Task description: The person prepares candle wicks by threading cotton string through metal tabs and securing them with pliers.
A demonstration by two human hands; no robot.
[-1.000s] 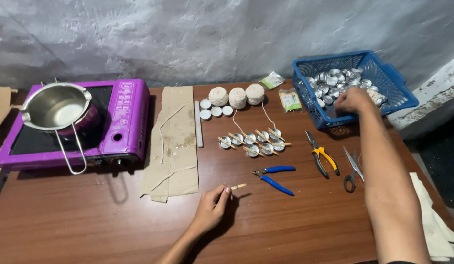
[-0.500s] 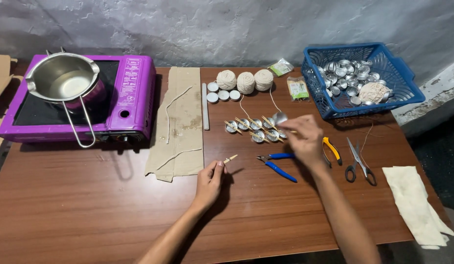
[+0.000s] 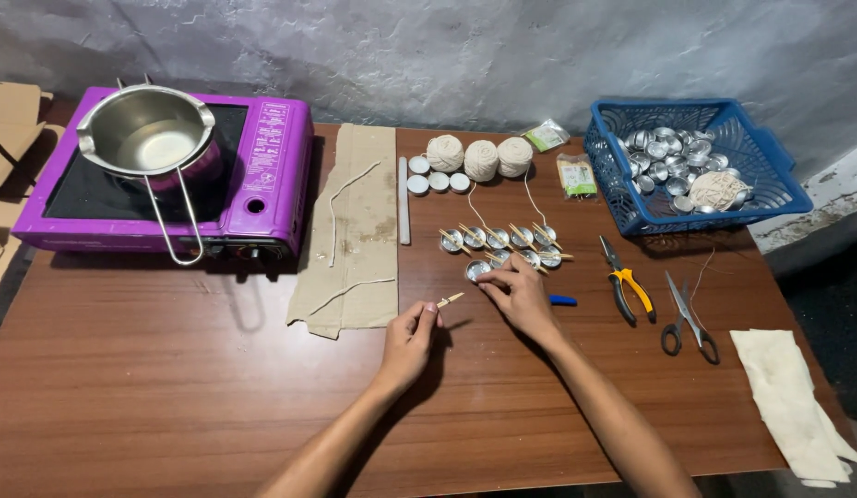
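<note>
Left grip pinches a small stick; right grip seemingly touches a metal cup.

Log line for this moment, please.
left hand: holds small wooden stick | right hand: fingertips at metal cup | pliers, scissors: untouched

Left hand pinches stick; right hand touches cup.
</note>
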